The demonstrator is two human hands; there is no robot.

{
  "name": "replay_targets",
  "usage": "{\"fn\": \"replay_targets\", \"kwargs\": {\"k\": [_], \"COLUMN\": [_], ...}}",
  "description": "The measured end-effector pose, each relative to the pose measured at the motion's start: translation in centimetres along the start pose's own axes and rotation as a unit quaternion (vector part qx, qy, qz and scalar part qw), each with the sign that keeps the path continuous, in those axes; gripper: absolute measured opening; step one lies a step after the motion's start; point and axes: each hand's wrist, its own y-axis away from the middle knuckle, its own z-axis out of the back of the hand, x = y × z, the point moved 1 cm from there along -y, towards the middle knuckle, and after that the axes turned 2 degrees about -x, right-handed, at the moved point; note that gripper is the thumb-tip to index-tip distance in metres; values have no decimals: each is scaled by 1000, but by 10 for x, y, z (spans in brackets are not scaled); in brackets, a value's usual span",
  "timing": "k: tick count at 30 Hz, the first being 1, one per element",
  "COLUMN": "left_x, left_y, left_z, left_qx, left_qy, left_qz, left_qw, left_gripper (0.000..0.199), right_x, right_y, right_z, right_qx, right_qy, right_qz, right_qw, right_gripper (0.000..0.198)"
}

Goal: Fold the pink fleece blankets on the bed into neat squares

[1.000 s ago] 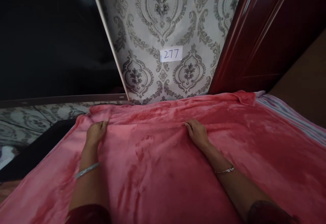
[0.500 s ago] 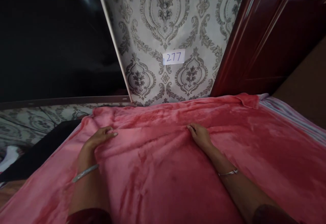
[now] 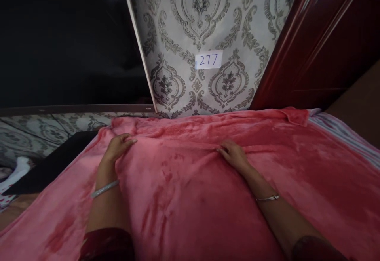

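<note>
A plush pinkish-red blanket (image 3: 184, 197) spreads over the surface before me, with a raised fold running between my two hands. My left hand (image 3: 119, 146) pinches the blanket at the left end of this fold, thumb against fingers. At the fold's right end my right hand (image 3: 233, 154) grips the cloth too, its fingertips pressed together on it. Between the hands the fabric is drawn into a fairly straight edge. Creases and darker brushed patches mark the pile nearer to me.
A large black screen (image 3: 71, 47) stands at the left, above a black flat surface (image 3: 56, 160). Patterned wallpaper bears a paper label (image 3: 208, 59) reading 277. A dark red wooden panel (image 3: 311, 47) rises at the right. Striped cloth (image 3: 347, 134) shows beyond the blanket's right edge.
My left hand has moved slightly up and away with its end of the fold. The right hand stays nearly in place. The view has tilted a little downward.
</note>
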Motion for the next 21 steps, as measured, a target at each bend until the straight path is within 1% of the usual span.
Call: {"fn": "replay_targets", "kwargs": {"k": [2,5,8,10,12,15,18,21], "left_x": [3,6,3,-1,-5,-9,-8,-3], "left_y": [-3,-9,-11,-8,1,23,50,74], "left_z": [-2,-7,-15,-19,-21,-17,-6,7], "left_qx": [6,-15,-37,-50,-66,-92,-117,-125], "left_qy": [-24,-102,-195,-231,-242,-255,-285,-310], "left_qz": [-6,-41,-79,-91,-95,-109,-136,-165], "left_qw": [1000,994,977,967,963,956,942,928], "left_gripper": [31,29,23,20,20,26,31,35], "right_x": [0,0,0,-1,-3,-5,-4,-1], "right_y": [0,0,1,2,2,2,4,11], "right_z": [-1,-4,-8,-10,-13,-16,-16,-7], "right_qx": [-20,-30,-30,-31,-33,-46,-54,-74], "right_qy": [3,-3,-10,-7,-6,-11,-19,-21], "right_qz": [-5,-5,-2,-3,-3,-1,-1,12], "right_qw": [1000,1000,1000,1000,999,999,998,997], "right_gripper": [22,21,21,22,23,24,24,25]}}
